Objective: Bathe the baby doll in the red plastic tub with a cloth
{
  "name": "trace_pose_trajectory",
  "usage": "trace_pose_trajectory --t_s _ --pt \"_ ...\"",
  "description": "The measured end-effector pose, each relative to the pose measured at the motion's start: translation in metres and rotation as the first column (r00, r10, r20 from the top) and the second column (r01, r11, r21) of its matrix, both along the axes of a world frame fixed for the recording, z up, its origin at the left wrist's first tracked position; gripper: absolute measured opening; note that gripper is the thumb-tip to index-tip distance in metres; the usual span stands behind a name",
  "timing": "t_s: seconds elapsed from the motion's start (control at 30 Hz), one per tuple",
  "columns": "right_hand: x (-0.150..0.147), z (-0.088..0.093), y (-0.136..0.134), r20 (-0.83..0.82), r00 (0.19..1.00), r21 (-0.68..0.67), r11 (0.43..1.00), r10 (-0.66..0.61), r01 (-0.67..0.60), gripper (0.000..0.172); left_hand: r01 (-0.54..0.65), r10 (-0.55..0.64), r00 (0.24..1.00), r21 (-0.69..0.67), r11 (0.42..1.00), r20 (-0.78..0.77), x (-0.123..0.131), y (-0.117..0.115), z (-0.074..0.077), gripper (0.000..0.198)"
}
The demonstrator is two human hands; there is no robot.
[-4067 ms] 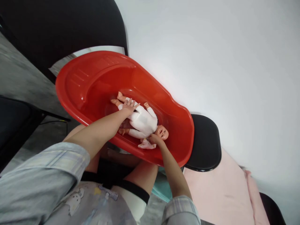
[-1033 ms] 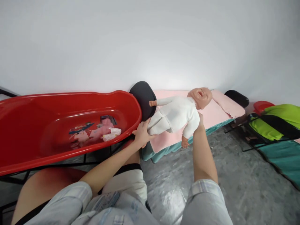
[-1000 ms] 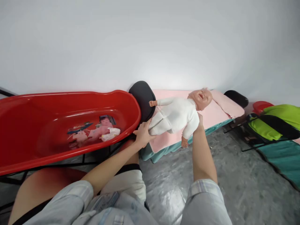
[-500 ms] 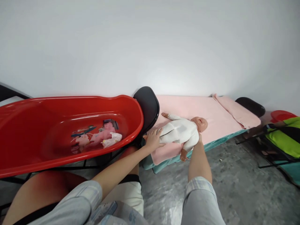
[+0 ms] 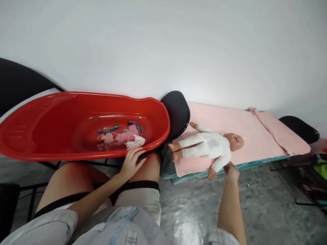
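Observation:
A baby doll [image 5: 209, 148] in a white suit lies on its back on a pink padded mat [image 5: 222, 120], head to the right. My right hand [image 5: 231, 170] hovers just below the doll's near arm, fingers loose and holding nothing. My left hand [image 5: 130, 163] rests open on my bare knee, right under the rim of a red plastic baby tub [image 5: 30, 149]. A small pale cloth [image 5: 135, 141] lies in the bottom of the tub.
A black chair seat [image 5: 176, 112] stands between the tub and the mat, and another black seat [image 5: 299, 128] is at the mat's far end. Green items [image 5: 321, 167] sit at the right edge. The floor is grey, with a white wall behind.
The doll was lifted out of the red tub, carried right and laid on the pink mat. Both hands have let go of it; my left hand has drawn back to my knee.

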State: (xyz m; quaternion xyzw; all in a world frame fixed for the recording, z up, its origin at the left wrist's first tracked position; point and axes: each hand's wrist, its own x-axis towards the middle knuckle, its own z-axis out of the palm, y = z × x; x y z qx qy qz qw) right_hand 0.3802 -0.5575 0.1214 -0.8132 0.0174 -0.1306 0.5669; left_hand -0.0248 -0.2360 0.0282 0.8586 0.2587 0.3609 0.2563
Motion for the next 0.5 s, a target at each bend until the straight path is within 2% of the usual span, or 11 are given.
trace_pose_trajectory --t_s 0.07,0.13,0.2,0.27,0.33,0.37,0.43,0.5 --pt "-0.015 -0.02 -0.018 -0.085 0.992 0.081 0.992 -0.091 0.097 0.029 -0.16 0.16 0.986 0.017 0.987 -0.043 -0.05 0.023 -0.009 0.035" --pt "-0.032 -0.032 -0.028 -0.092 0.98 0.141 0.972 -0.174 0.186 0.019 -0.301 0.303 0.949 0.038 0.953 -0.091 -0.093 0.044 -0.012 0.042" --pt "-0.054 -0.034 -0.026 -0.013 0.979 0.161 0.966 -0.203 0.202 0.017 -0.418 0.422 0.896 0.06 0.907 -0.139 -0.129 0.062 -0.01 0.051" --pt "-0.079 -0.028 -0.01 0.116 0.978 0.143 0.978 -0.172 0.155 0.016 -0.52 0.524 0.828 0.077 0.851 -0.197 -0.155 0.077 -0.003 0.058" --pt "-0.108 -0.019 0.019 0.214 0.976 0.075 0.997 -0.037 0.022 0.013 -0.559 0.56 0.783 0.091 0.824 -0.271 -0.172 0.091 0.005 0.063" --pt "-0.123 -0.016 0.036 0.225 0.972 0.036 0.996 0.069 -0.079 0.013 -0.553 0.553 0.775 0.096 0.828 -0.307 -0.178 0.097 0.007 0.064" --pt "-0.153 -0.013 0.078 0.155 0.92 -0.061 0.933 0.36 -0.355 0.019 -0.521 0.519 0.777 0.098 0.848 -0.357 -0.184 0.108 0.01 0.065" --pt "-0.181 -0.017 0.124 0.036 0.832 -0.109 0.829 0.554 -0.548 0.032 -0.509 0.502 0.78 0.088 0.856 -0.374 -0.186 0.116 0.01 0.064"
